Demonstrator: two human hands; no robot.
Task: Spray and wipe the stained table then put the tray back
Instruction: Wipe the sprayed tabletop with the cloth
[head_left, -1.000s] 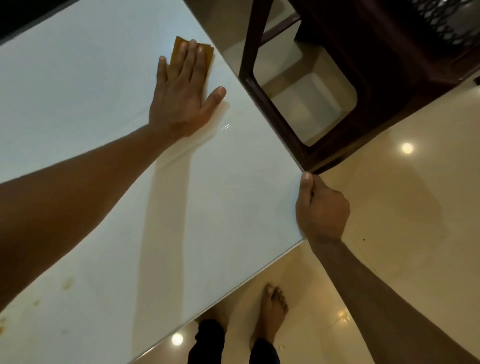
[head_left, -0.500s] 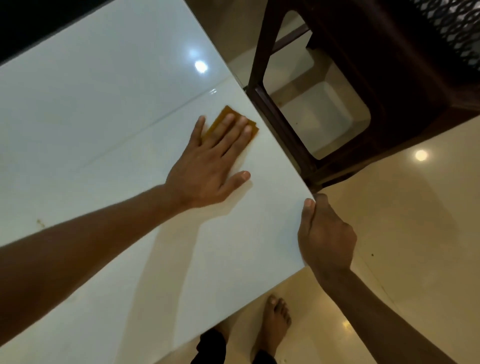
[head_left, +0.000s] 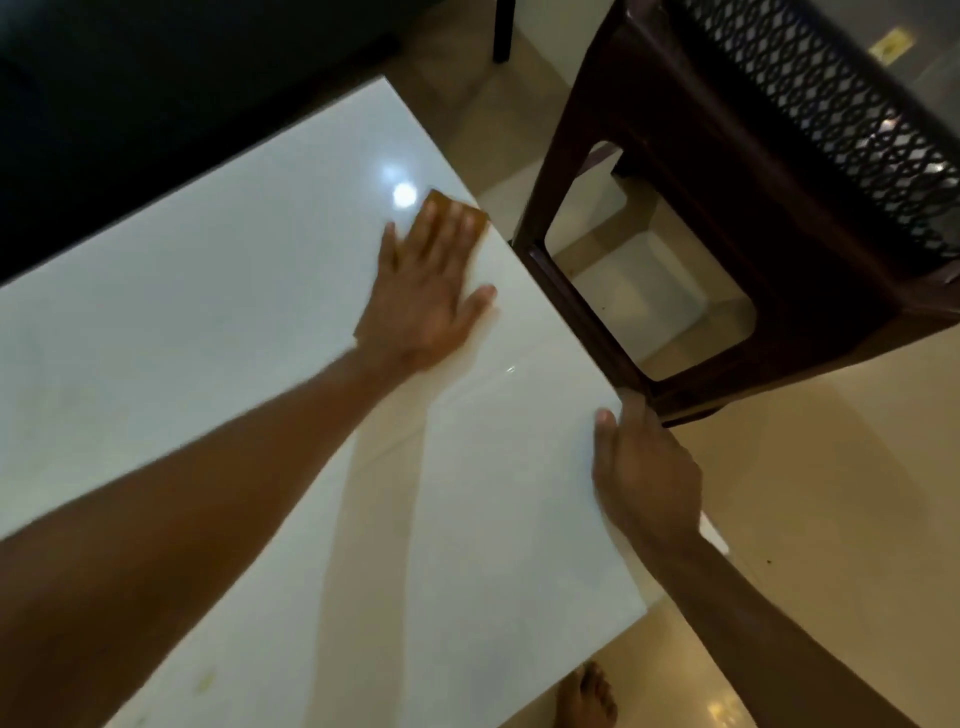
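Wipe step — left hand (head_left: 423, 299) spread flat on orange cloth (head_left: 475, 214), frame centre; right hand (head_left: 641, 467) grips table (head_left: 234, 291) edge. Next: yellow stain (head_left: 205, 678), lower left.

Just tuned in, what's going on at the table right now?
A person is wiping the white table by hand. The left hand presses flat on an orange-brown cloth near the table's far right edge, beside a dark brown stool. The right hand grips the table's near right edge, thumb on top. A yellowish stain remains on the near part of the surface. No spray bottle or tray is in view.
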